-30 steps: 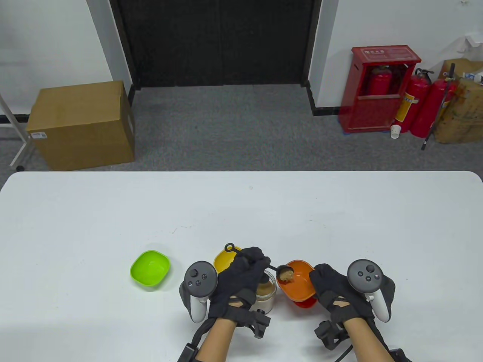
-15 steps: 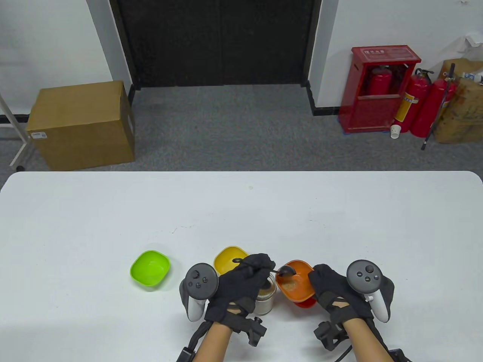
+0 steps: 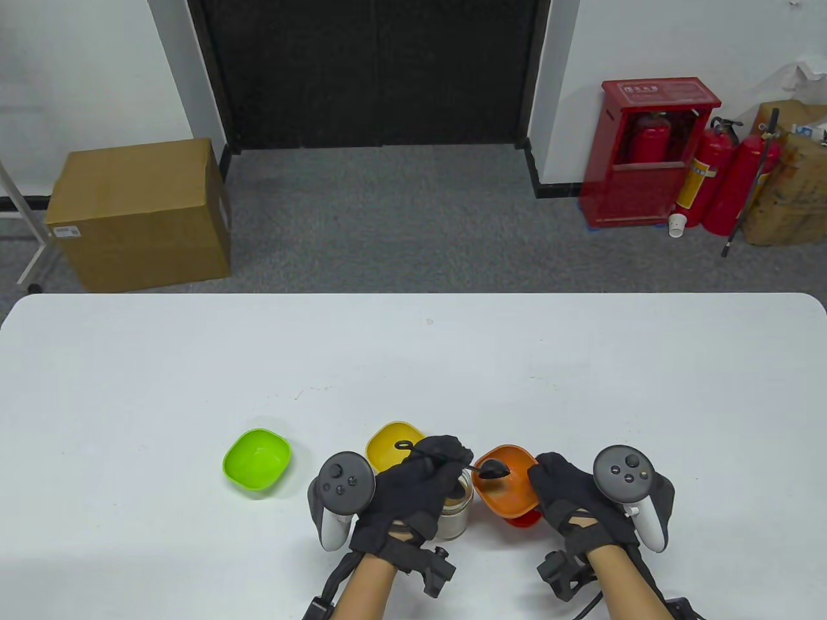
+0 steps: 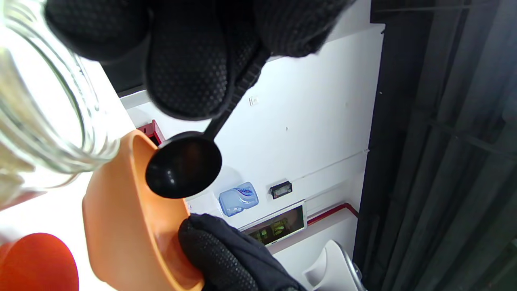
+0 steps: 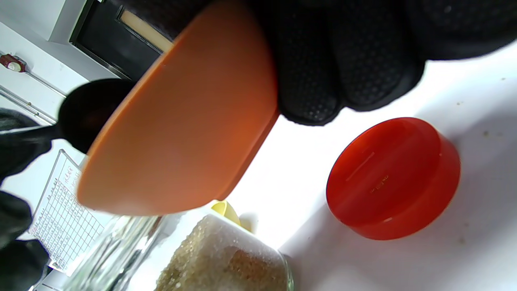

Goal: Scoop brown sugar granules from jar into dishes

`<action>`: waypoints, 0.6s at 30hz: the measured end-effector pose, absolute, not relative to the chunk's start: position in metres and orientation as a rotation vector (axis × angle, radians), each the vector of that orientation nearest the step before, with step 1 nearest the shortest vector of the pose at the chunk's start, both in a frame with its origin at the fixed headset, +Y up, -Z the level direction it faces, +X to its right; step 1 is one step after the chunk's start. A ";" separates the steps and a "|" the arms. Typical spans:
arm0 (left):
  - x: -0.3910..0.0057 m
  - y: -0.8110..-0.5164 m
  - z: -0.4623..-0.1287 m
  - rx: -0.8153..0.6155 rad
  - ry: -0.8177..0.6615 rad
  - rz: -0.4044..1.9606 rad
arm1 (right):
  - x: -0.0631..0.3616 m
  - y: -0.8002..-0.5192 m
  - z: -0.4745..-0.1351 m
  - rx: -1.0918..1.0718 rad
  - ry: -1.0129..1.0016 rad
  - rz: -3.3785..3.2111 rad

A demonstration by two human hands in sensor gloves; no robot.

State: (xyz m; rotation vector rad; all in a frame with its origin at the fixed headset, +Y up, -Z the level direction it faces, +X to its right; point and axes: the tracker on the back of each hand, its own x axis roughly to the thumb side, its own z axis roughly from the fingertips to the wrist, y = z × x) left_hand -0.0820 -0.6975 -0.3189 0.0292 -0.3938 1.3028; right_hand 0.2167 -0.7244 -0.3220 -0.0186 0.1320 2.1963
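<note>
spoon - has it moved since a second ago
Yes. The spoon in the left hand has tipped over: its handle loop dropped nearer the yellow dish, and its bowl, earlier full, now shows its dark back over the orange dish.

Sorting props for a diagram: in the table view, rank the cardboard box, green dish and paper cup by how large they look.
1. cardboard box
2. green dish
3. paper cup

The box and cup sit farther off, so true sizes stay unsure.

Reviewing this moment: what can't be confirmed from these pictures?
- Sugar in the orange dish: table view, the black spoon covers part of the inside; both wrist views show only its outside.
- Jar fill level: table view, left hand covers it.
- Yellow dish contents: half hidden by the same hand.
</note>
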 end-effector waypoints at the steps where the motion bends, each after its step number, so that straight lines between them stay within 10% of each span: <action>1: -0.084 -0.697 -0.320 0.027 -0.373 1.315 | 0.217 -0.724 -0.322 -0.018 0.132 2.195; 18: -0.163 -0.684 -0.322 0.115 -0.226 1.387 | 0.244 -0.726 -0.338 -0.172 0.106 2.093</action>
